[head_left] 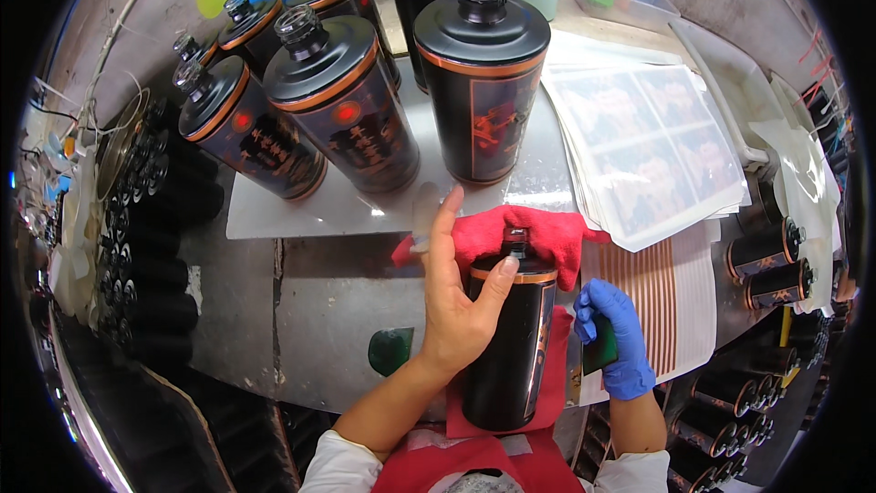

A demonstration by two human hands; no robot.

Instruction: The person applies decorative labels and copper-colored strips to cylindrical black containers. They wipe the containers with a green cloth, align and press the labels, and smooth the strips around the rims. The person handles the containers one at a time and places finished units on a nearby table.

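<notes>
A black bottle (511,347) with a copper band lies in front of me, its neck pointing away, on a red cloth (538,226). My left hand (456,306) is bare and open beside its neck end. The thumb lies over the bottle's shoulder, and the index finger stretches away from me. A small translucent strip (425,212) shows by that finger; whether the hand touches it I cannot tell. To the bottle's right, my right hand (625,338), in a blue glove, is closed on a green scraper (600,345). Another dark green flat piece (391,351) rests on the table, left of my wrist.
Several decorated black bottles (484,82) stand on a pale board (265,210) at the back. Right of them is a stack of printed sheets (648,146), with a striped sheet (652,301) nearer me. More bottles (765,251) lie at right; rows of black bottles (151,283) fill the left.
</notes>
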